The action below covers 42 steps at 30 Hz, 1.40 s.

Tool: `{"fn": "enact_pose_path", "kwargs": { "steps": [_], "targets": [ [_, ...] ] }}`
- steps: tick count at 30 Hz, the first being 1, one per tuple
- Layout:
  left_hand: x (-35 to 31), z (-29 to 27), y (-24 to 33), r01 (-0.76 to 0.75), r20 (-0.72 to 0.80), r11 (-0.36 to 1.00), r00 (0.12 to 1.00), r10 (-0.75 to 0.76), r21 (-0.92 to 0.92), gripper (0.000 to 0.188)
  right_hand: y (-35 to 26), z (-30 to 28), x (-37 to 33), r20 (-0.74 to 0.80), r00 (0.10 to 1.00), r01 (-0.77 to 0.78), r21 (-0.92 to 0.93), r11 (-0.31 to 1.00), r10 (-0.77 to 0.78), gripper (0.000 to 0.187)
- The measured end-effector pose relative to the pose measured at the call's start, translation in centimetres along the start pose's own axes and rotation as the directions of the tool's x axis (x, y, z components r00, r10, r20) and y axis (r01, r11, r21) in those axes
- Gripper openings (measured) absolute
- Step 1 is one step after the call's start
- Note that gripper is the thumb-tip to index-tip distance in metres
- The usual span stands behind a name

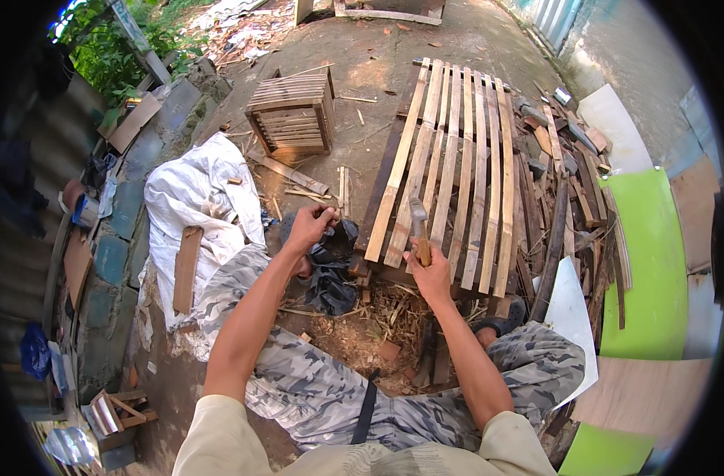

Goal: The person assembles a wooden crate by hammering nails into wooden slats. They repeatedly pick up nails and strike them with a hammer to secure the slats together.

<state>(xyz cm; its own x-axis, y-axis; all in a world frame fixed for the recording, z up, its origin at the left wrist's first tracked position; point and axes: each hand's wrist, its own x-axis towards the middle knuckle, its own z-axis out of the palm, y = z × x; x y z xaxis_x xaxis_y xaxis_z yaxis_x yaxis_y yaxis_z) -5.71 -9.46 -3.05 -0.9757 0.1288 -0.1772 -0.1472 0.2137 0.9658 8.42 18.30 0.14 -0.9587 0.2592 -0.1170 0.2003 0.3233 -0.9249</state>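
Slatted wooden panel (451, 151) lies over a dark wooden base (378, 202), reaching its near edge. Its slats seem all laid, but how many remain unfastened, I cannot tell. Right grip (432, 274) holds a hammer (419, 218); left grip (310, 228) is narrow, contents unclear.

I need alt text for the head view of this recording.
A person's right hand grips a hammer over the near end of a slatted wooden panel; the left hand is held left of it, too small to tell whether it pinches anything. Beyond is a small slatted box; a white sack lies at left, scrap wood at right.
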Motion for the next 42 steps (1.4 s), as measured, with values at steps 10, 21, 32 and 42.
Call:
{"fn": "enact_pose_path", "kwargs": {
  "steps": [10, 21, 32, 42],
  "targets": [
    [-4.3, 8.6, 7.2, -0.382, 0.207, 0.852, 0.922, 0.327, 0.357, 0.026, 3.0, -1.8, -1.3, -0.194, 0.975, 0.091, -0.093, 0.992, -0.107, 0.033],
    [-3.1, 10.2, 2.5, -0.632, 0.322, 0.68, 0.775, 0.544, 0.373, 0.013, 2.9, -2.5, -1.9, -0.094, 0.983, 0.147, -0.126, 0.981, -0.159, 0.032],
    [-3.4, 10.6, 1.2, -0.667, 0.269, 0.632, 0.742, 0.614, 0.396, 0.012, 3.8, -2.4, -1.8, -0.078, 0.973, 0.203, -0.147, 0.968, -0.216, 0.028],
    [-3.9, 10.9, 1.1, -0.715, 0.243, 0.556, 0.681, 0.691, 0.424, 0.01, 1.1, -3.8, -2.2, -0.022, 0.991, 0.123, -0.205, 0.971, -0.13, 0.031]
  ]
}}
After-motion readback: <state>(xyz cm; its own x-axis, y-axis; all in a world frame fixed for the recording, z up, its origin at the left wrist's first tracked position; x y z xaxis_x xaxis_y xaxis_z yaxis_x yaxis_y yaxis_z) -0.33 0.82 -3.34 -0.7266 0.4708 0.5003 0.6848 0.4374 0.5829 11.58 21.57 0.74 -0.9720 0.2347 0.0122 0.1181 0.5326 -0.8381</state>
